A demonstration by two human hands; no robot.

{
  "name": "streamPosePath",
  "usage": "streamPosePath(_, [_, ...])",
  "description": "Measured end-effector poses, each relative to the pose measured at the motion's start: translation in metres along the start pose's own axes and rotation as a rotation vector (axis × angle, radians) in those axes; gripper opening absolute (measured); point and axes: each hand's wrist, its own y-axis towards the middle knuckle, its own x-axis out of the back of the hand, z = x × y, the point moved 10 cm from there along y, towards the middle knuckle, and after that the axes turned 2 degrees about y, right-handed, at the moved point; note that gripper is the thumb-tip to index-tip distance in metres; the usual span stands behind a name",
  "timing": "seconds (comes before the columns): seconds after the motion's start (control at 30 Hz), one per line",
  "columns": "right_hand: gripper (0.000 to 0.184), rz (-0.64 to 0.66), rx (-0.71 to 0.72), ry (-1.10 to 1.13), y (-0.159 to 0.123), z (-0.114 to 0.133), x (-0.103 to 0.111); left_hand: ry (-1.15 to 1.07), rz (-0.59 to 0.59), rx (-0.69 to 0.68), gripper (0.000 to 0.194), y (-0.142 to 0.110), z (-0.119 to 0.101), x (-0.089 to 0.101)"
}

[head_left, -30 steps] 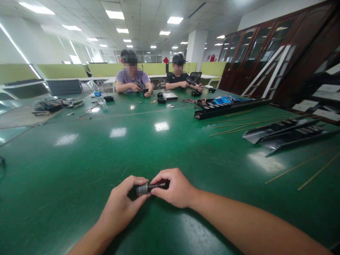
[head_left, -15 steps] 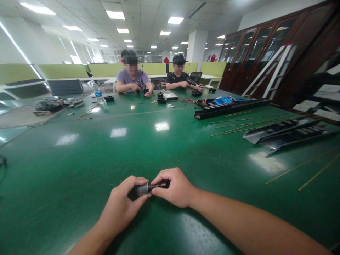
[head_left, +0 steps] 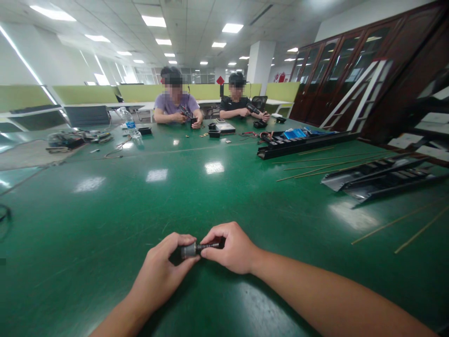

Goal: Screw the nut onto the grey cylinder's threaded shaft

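Just above the green tabletop, a small metal cylinder with a dark ribbed shaft (head_left: 190, 250) lies sideways between my two hands. My left hand (head_left: 164, 262) grips the grey cylinder end, thumb below and fingers above. From the other side, my right hand (head_left: 228, 248) pinches the dark shaft between thumb and forefinger. The shaft's far end is partly hidden by the right hand. What exactly the part is cannot be made out.
Across the green table (head_left: 122, 210) sit two people (head_left: 177, 105) holding power drills. A water bottle (head_left: 130, 125) stands at the back left. Black metal channels (head_left: 386, 178) and thin yellowish rods (head_left: 379, 227) lie to the right. A stepladder (head_left: 368, 93) leans behind.
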Motion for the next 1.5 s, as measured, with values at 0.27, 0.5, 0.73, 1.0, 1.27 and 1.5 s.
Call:
streamPosePath(0.27, [0.014,0.012,-0.024,0.016,0.0004,-0.0034,-0.0013,-0.004,0.004,-0.008,0.019,0.0002,-0.0009,-0.0003])
streamPosePath(0.5, [0.016,0.021,-0.055,0.043,0.0,-0.0066,-0.0027,0.0,-0.01,-0.014,0.018,-0.0002,-0.0012,0.0002])
streamPosePath(0.73, [0.014,0.018,-0.045,0.042,-0.0005,-0.006,-0.0028,-0.01,-0.016,-0.029,0.017,0.0004,-0.005,0.0027])
streamPosePath(1.0, [0.014,0.026,-0.051,0.053,0.0,-0.0074,-0.0035,0.0,-0.013,-0.032,0.018,-0.0004,-0.0038,0.0025])
streamPosePath(1.27, [0.014,0.022,-0.059,0.062,0.0002,-0.0079,-0.0034,0.01,-0.004,-0.025,0.016,0.0013,-0.0045,0.0032])
streamPosePath(1.5, [0.014,0.018,-0.028,0.037,-0.0004,-0.0036,-0.0021,0.005,-0.021,-0.04,0.016,0.0026,-0.0057,0.0048])
